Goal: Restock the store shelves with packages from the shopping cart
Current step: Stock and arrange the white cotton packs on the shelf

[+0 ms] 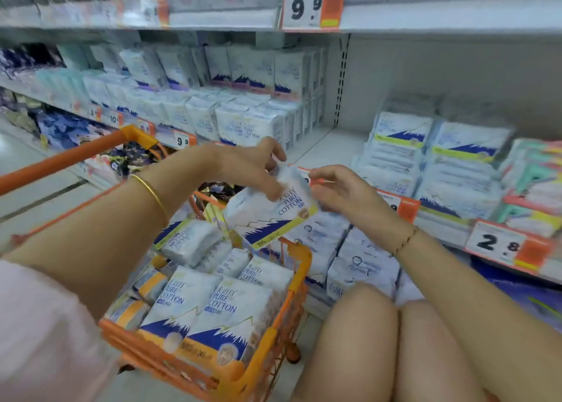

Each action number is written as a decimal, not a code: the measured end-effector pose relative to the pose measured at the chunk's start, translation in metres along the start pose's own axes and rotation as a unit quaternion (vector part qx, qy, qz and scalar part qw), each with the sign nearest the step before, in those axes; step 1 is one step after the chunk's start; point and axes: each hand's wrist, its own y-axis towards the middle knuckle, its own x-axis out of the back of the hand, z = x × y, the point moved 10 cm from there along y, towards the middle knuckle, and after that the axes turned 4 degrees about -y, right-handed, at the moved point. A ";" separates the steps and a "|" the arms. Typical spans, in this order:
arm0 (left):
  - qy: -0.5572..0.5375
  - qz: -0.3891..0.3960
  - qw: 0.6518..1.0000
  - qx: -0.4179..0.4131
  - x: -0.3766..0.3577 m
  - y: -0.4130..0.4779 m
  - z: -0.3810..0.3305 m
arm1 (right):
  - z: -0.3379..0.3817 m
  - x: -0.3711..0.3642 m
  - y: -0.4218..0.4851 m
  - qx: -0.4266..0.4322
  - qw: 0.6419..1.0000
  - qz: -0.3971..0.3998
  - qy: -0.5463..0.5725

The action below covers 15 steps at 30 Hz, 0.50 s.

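store shelf (328,149) beside the orange shopping cart (299,267): left hand (252,170) and right hand (343,194), fingers (275,149) curled, pinch one pure cotton package (273,216) above the cart, probably orienting it for shelving.

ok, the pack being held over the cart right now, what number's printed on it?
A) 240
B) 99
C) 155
C: the PURE COTTON pack held between the left hand and the right hand reads 155 on its front. The 240 packs are the ones lying in the orange cart.
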 end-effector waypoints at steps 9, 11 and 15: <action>-0.027 -0.123 0.972 -0.197 -0.007 0.115 -0.144 | -0.022 0.188 -0.007 -0.008 0.958 -0.286 -0.025; -0.064 -0.151 0.973 -0.161 -0.006 0.144 -0.139 | -0.039 0.221 -0.002 -0.027 0.934 -0.357 -0.002; -0.141 -0.121 0.977 -0.109 -0.025 0.188 -0.133 | -0.065 0.243 0.027 -0.055 0.921 -0.386 0.008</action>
